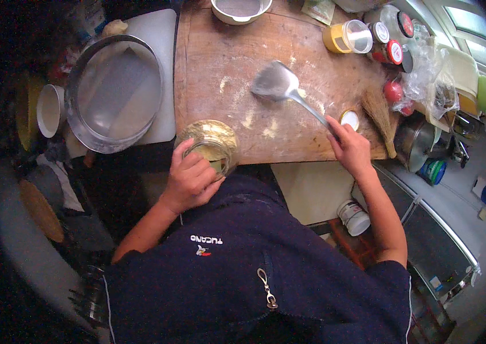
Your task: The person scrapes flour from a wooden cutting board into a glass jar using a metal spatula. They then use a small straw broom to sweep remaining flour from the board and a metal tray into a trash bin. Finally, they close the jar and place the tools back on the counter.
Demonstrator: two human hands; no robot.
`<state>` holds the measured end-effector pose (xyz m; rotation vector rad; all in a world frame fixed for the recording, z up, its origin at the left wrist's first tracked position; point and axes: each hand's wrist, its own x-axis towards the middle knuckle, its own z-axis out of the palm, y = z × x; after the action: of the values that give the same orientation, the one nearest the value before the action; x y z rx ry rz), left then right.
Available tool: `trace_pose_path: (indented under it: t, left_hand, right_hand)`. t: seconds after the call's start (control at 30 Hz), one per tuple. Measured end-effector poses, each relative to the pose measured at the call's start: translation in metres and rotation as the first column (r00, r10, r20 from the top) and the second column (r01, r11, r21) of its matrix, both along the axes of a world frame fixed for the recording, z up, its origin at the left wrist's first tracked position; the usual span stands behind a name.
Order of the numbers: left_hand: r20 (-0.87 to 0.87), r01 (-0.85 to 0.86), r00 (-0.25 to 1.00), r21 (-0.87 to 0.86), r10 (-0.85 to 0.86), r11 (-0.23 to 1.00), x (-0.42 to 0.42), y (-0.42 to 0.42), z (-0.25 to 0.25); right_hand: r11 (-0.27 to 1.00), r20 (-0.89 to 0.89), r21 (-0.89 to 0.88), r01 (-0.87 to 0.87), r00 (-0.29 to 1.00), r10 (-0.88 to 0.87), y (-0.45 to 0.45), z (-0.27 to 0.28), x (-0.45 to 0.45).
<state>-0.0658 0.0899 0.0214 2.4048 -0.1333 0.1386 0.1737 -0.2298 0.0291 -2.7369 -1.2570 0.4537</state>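
My left hand [193, 178] grips the rim of a clear jar [213, 150] that is tilted at the near left edge of the wooden board [213, 56]. Pale yellow powder shows inside the jar. In my right hand [349, 148] is the handle of a metal spatula [276, 81], its broad blade over the middle of the board and a little blurred. Streaks of pale flour-like powder [271, 129] lie scattered on the wood around the blade. A round white lid [349, 120] with a gold rim rests just beyond my right hand.
A large metal basin [116, 92] stands on a white cutting board [169, 81] at left, beside a white bowl [50, 111]. Another bowl [241, 12] sits at the far edge. Along the right are a yellow-filled jar [346, 38], lidded jars, plastic bags, a straw brush [378, 116] and a metal pot [414, 139].
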Motion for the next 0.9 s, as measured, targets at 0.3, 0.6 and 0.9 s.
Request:
trace_pose_path:
  t: [0.3,0.6,0.9]
  left_hand:
    - [-0.027,-0.031,0.999,0.014,0.031,0.999,0.001,-0.003,0.001]
    - [-0.014,-0.088,0.996,0.053,0.088,0.995,0.004,-0.008,0.003]
    - [-0.035,-0.087,0.995,0.075,0.090,0.993,0.004,-0.009,0.004]
  right_hand:
    - [0.990,-0.099,0.066,-0.128,0.986,0.134,0.040,0.000,0.021]
    - [0.987,-0.052,-0.073,-0.146,0.988,0.142,-0.008,0.000,0.065]
    - [0.956,-0.087,0.013,-0.293,0.952,0.293,0.021,0.015,0.076]
